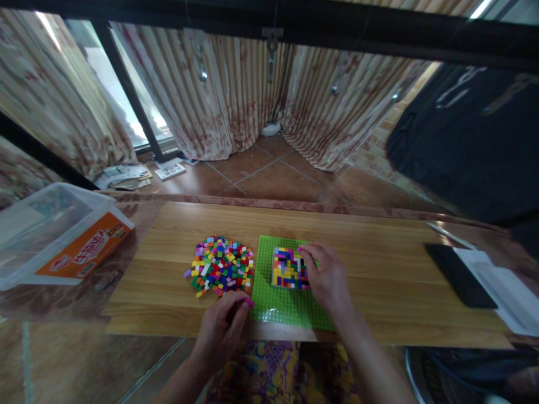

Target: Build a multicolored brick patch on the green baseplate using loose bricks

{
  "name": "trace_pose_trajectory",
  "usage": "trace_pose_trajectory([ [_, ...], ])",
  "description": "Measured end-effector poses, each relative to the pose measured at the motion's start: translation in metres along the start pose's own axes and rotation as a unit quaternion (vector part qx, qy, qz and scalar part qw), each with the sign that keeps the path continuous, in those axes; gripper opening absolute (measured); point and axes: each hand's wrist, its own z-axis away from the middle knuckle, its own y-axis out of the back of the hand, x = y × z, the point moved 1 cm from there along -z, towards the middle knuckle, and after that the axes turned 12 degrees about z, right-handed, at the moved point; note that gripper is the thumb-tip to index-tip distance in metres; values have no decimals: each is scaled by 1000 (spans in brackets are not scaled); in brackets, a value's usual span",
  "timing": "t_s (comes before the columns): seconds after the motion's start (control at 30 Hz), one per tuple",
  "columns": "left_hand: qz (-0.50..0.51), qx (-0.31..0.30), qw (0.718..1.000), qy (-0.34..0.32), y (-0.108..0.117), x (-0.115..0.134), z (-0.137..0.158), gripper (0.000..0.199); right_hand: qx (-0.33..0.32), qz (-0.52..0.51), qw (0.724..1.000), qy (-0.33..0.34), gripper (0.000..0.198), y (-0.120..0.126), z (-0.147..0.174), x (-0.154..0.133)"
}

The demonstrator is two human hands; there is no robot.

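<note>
A green studded baseplate (pixel 269 314) lies on the wooden board, carrying a low block of many-coloured toy bricks (pixel 287 272). Over the block's far right corner, my right hand (pixel 328 278) pinches a small magenta brick (pixel 300 249) between thumb and fingers; whether the brick touches the block I cannot tell. The hand hides the block's right side. My left hand (pixel 219 325) is closed with a magenta brick (pixel 249 302) at its fingertips, beside the baseplate's left edge. Just beyond it spreads a loose pile of small coloured bricks (pixel 221 266).
The wooden board (pixel 379 269) rests low above a tiled floor. At the left stands a clear plastic box (pixel 54 224) with an orange label. A black phone-like slab (pixel 458 275) and a white tray (pixel 501 292) lie at the right end. Curtains (pixel 236 101) hang behind.
</note>
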Motion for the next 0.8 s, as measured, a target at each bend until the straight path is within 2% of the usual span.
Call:
trace_pose_trajectory([
  [0.23, -6, -2, 1000, 8, 0, 2, -1, 20, -66, 14, 997, 28, 27, -10, -5, 2],
  [0.5, -6, 6, 1000, 10, 0, 0, 0, 17, -146, 15, 988, 52, 26, -2, -18, 3],
  [0.8, -11, 20, 1000, -10, 0, 2, -1, 15, -200, 26, 974, 105, 27, 2, -29, 4],
])
